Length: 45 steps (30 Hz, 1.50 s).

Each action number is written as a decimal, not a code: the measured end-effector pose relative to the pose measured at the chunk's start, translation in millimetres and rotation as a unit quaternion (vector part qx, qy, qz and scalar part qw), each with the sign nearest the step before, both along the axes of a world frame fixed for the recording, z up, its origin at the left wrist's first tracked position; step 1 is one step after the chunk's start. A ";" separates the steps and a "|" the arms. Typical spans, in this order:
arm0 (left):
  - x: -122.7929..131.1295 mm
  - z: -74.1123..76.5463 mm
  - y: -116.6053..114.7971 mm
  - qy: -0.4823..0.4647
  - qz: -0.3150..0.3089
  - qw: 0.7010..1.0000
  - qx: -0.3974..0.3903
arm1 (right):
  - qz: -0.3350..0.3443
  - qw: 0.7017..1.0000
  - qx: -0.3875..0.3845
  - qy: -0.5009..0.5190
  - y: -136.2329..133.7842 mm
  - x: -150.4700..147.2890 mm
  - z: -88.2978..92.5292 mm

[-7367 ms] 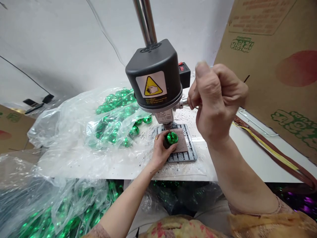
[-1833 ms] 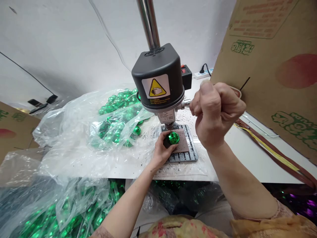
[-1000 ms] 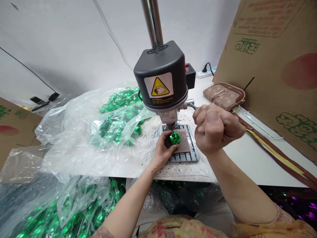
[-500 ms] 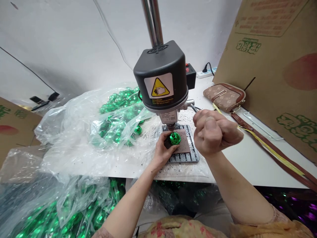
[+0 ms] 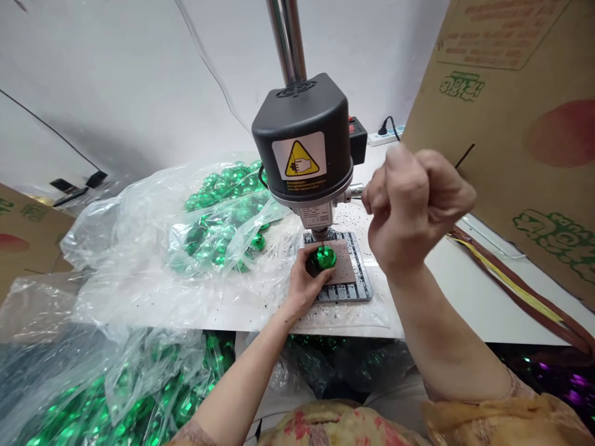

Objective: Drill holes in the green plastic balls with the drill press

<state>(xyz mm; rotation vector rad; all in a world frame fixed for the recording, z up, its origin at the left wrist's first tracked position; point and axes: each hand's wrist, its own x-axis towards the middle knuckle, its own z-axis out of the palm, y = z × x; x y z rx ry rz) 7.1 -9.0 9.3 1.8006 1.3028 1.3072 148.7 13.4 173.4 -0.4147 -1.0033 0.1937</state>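
Observation:
A shiny green faceted ball (image 5: pixel 326 256) rests on a brown board on the ridged base plate (image 5: pixel 365 288) of a small drill press (image 5: pixel 302 136). My left hand (image 5: pixel 307 275) pinches the ball from the left, thumb in front and fingers behind. The drill chuck (image 5: pixel 320 234) is right above the ball; whether the bit touches it I cannot make out. On the right, my right hand (image 5: pixel 413 201) is closed in a fist at the press's feed lever, beside the lever hub (image 5: pixel 356 191). The lever itself is hidden behind the hand.
Clear plastic bags of green balls (image 5: pixel 218 232) lie left on the white table (image 5: pixel 209 313), with more green balls (image 5: pixel 116 396) below. Dark shavings surround the base. A cardboard box (image 5: pixel 525 124) stands right, near a brown strap (image 5: pixel 520 291) and a power strip (image 5: pixel 385 136).
My right hand has moved up at the feed lever and covers the handbag behind. My left hand stays on the ball beneath the chuck. The view has shifted slightly.

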 end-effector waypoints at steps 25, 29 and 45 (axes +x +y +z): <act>-67.3 21.7 -19.1 0.281 0.027 0.952 0.120 | -0.005 1.000 -0.001 -0.002 1.8 3.5 2.4; -101.7 44.7 62.9 0.353 0.148 0.921 -0.069 | 0.012 1.000 0.015 0.003 0.8 2.4 3.1; -47.9 45.4 1.3 -0.322 -0.063 0.906 -0.268 | -0.011 0.999 -0.004 -0.031 -0.1 3.1 -3.9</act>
